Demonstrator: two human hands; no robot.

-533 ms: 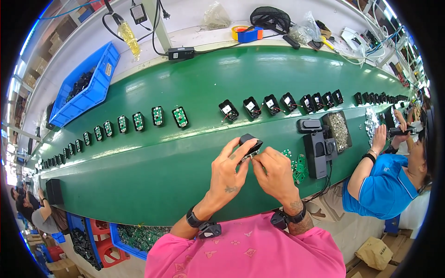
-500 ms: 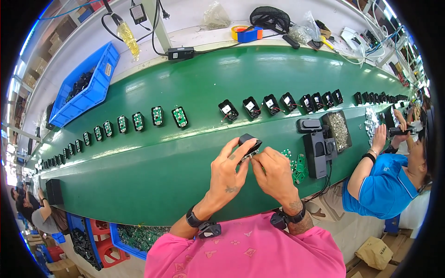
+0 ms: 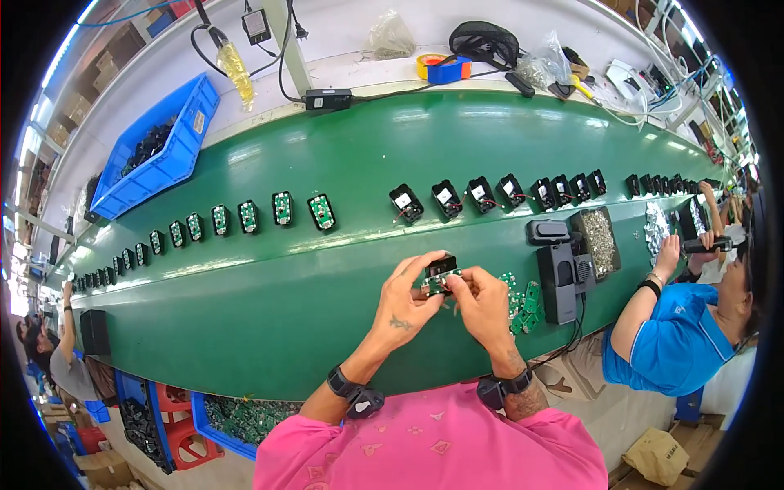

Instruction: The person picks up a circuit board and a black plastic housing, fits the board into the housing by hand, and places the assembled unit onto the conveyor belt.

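Observation:
My left hand [image 3: 396,306] grips a small black plastic housing [image 3: 442,265] above the green bench, fingers wrapped round its side. At its near edge a small green circuit board [image 3: 435,283] is pinched by the thumb and fingers of my right hand [image 3: 486,310]. Whether the board sits inside the housing or only against it, I cannot tell. Beside my right hand lies a loose pile of green circuit boards [image 3: 531,308]. Beyond my hands stand black housings with white parts and red wires [image 3: 446,198]; further left, several housings hold green boards [image 3: 322,212].
Right of the boards, a dark grey device [image 3: 557,282] with cables stands next to a tray of small metal parts [image 3: 603,237]. A blue bin [image 3: 155,147] sits far left. A co-worker in a blue shirt [image 3: 674,331] works at the right; another person [image 3: 69,359] is far left.
The housing has turned in my left hand, so the green board now shows at its near side. My right fingers have shifted onto the board. The whole view has moved slightly.

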